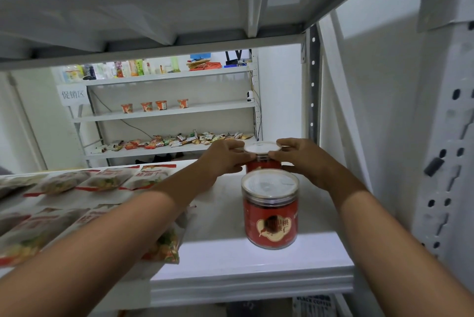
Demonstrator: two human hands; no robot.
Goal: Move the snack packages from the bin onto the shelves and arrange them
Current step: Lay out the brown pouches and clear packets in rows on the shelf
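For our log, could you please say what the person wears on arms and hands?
The left hand and right hand are bare: no gloves, watch or visible rings, and no sleeves in view on either arm.

"促销区" on paper sign; "BLACK COFFEE" on box at bottom edge; front jar label unreadable

Dim, cool light under shelf; bright background blown out; wide-angle bending at edges; left foreground packets blurred.
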